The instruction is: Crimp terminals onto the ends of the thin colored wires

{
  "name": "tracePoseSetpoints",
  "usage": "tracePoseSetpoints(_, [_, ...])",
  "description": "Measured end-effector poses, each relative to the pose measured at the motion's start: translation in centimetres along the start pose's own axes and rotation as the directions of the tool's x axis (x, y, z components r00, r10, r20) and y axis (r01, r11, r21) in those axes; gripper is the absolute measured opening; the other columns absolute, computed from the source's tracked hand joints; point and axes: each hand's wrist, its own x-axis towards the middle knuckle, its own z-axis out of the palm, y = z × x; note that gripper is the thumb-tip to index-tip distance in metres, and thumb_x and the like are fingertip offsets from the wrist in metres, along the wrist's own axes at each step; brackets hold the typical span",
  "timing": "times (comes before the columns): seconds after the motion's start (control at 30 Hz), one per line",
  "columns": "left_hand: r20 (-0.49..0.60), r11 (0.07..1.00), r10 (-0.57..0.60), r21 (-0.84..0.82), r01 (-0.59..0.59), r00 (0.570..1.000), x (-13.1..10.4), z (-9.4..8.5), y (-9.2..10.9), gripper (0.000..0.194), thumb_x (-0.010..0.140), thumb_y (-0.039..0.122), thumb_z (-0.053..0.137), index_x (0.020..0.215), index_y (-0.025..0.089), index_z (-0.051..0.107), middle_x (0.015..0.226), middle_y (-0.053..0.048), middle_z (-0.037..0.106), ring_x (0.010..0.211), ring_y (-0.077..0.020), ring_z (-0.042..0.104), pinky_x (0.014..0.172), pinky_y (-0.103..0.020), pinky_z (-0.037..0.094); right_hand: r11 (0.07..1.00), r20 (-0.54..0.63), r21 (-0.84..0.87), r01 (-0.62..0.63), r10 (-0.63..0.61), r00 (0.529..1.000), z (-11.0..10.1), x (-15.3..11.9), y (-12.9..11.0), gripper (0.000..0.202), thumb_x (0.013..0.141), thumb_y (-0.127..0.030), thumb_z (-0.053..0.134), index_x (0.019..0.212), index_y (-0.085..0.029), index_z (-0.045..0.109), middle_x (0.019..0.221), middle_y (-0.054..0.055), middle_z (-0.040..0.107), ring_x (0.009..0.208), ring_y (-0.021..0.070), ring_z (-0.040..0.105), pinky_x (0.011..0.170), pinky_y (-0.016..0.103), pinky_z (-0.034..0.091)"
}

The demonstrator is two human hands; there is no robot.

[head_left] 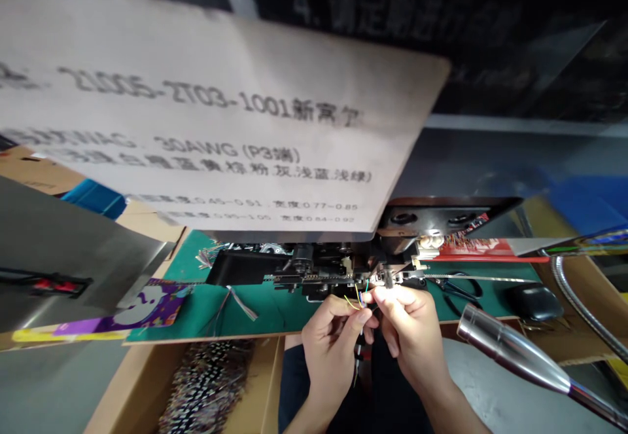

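Note:
Thin coloured wires (361, 298), yellow, green and blue among them, fan out between my two hands below the press tooling. My left hand (333, 336) is closed, its thumb and forefinger pinching the wires. My right hand (408, 319) is also closed, its fingertips pinched at the wire ends right under the tooling; the exact wire in them is mostly hidden. Just above my fingers is the tooling of a crimping machine (389, 275). A metal terminal strip (277, 278) runs in from the left. Below my hands part of the wire bundle hangs down.
A dark machine housing with a printed label sheet (220, 113) fills the upper view. On the green mat (289, 316) lie a loose wire bundle (241, 303) and dark-handled scissors (461, 287). A cardboard box (267, 388) of wire bundles stands lower left. A metal lamp (515, 349) juts in at right.

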Motion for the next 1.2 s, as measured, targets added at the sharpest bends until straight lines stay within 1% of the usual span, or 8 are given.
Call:
tracePoseSetpoints(0.17, [-0.012, 1.000, 0.007, 0.006, -0.007, 1.000, 0.1, 0.0, 0.0, 0.026, 0.101, 0.031, 0.086, 0.080, 0.019, 0.074, 0.071, -0.002, 0.083, 0.049, -0.0148, 0.073, 0.048, -0.021, 0.060, 1.000, -0.011, 0.007, -0.011, 0.011, 1.000, 0.0, -0.1, 0.1, 0.049, 0.102, -0.060, 0.083, 0.084, -0.015, 0.089, 0.039, -0.007, 0.047, 0.036, 0.0083, 0.032, 0.047, 0.025, 0.043])
tracePoseSetpoints(0.33, [-0.011, 1.000, 0.012, 0.002, -0.012, 1.000, 0.1, 0.0, -0.2, 0.023, 0.101, 0.029, 0.085, 0.082, 0.020, 0.077, 0.074, -0.002, 0.084, 0.052, -0.0152, 0.075, 0.051, -0.021, 0.061, 1.000, -0.006, 0.012, -0.009, 0.009, 1.000, 0.1, -0.2, 0.0, 0.049, 0.103, -0.060, 0.082, 0.084, -0.016, 0.089, 0.038, -0.008, 0.046, 0.036, 0.0083, 0.033, 0.049, 0.026, 0.045])
tracePoseSetpoints(0.43, [0.000, 1.000, 0.014, 0.011, -0.014, 1.000, 0.0, -0.1, -0.1, 0.023, 0.102, 0.029, 0.085, 0.082, 0.020, 0.077, 0.073, -0.001, 0.084, 0.052, -0.0142, 0.074, 0.052, -0.020, 0.060, 0.998, -0.004, -0.056, 0.000, 0.000, 1.000, 0.1, -0.3, -0.4, 0.051, 0.104, -0.061, 0.080, 0.079, -0.017, 0.086, 0.039, -0.006, 0.050, 0.036, 0.0099, 0.038, 0.047, 0.025, 0.045])
tracePoseSetpoints(0.6, [0.054, 0.999, -0.033, -0.008, 0.033, 0.998, -0.3, -0.3, -0.3, 0.025, 0.102, 0.030, 0.085, 0.081, 0.020, 0.077, 0.071, -0.001, 0.083, 0.051, -0.0152, 0.074, 0.050, -0.021, 0.061, 0.981, 0.010, -0.186, 0.050, -0.049, 0.999, 0.0, -0.7, -1.0, 0.053, 0.101, -0.063, 0.080, 0.073, -0.018, 0.080, 0.046, -0.002, 0.059, 0.038, 0.0130, 0.048, 0.042, 0.025, 0.038])
tracePoseSetpoints(0.67, [0.056, 1.000, -0.028, -0.011, 0.028, 0.998, -0.3, -0.3, -0.4, 0.027, 0.102, 0.028, 0.085, 0.078, 0.020, 0.075, 0.069, 0.000, 0.081, 0.050, -0.0143, 0.073, 0.049, -0.020, 0.060, 0.987, 0.009, -0.158, 0.023, -0.022, 1.000, 0.0, -0.7, -1.0, 0.050, 0.102, -0.061, 0.081, 0.075, -0.018, 0.081, 0.048, -0.002, 0.059, 0.039, 0.0129, 0.048, 0.044, 0.025, 0.041])
tracePoseSetpoints(0.77, [0.040, 1.000, -0.010, -0.009, 0.011, 0.999, -0.2, -0.2, -0.4, 0.030, 0.102, 0.027, 0.085, 0.075, 0.020, 0.072, 0.068, 0.001, 0.081, 0.049, -0.0127, 0.071, 0.050, -0.018, 0.059, 0.999, 0.032, -0.043, -0.011, 0.013, 0.999, 0.0, -0.5, -0.6, 0.046, 0.103, -0.058, 0.080, 0.079, -0.018, 0.083, 0.048, -0.004, 0.056, 0.038, 0.0109, 0.044, 0.047, 0.026, 0.047])
tracePoseSetpoints(0.93, [0.013, 1.000, 0.003, -0.030, -0.003, 1.000, 0.0, 0.0, -0.3, 0.028, 0.102, 0.027, 0.085, 0.079, 0.020, 0.071, 0.069, 0.000, 0.082, 0.048, -0.0128, 0.071, 0.050, -0.019, 0.059, 0.995, 0.020, 0.093, -0.029, 0.027, 0.999, 0.2, -0.1, 0.2, 0.044, 0.100, -0.056, 0.086, 0.080, -0.017, 0.086, 0.042, -0.008, 0.047, 0.035, 0.0075, 0.036, 0.045, 0.024, 0.045])
tracePoseSetpoints(1.2, [-0.007, 0.999, 0.015, -0.036, -0.015, 1.000, 0.0, 0.0, -0.3, 0.022, 0.102, 0.023, 0.085, 0.082, 0.020, 0.074, 0.072, 0.000, 0.084, 0.048, -0.0123, 0.072, 0.050, -0.018, 0.060, 0.986, 0.022, 0.156, -0.061, 0.058, 0.998, 0.5, -0.3, 0.3, 0.044, 0.101, -0.056, 0.087, 0.081, -0.016, 0.087, 0.039, -0.007, 0.049, 0.036, 0.0077, 0.038, 0.049, 0.024, 0.047])
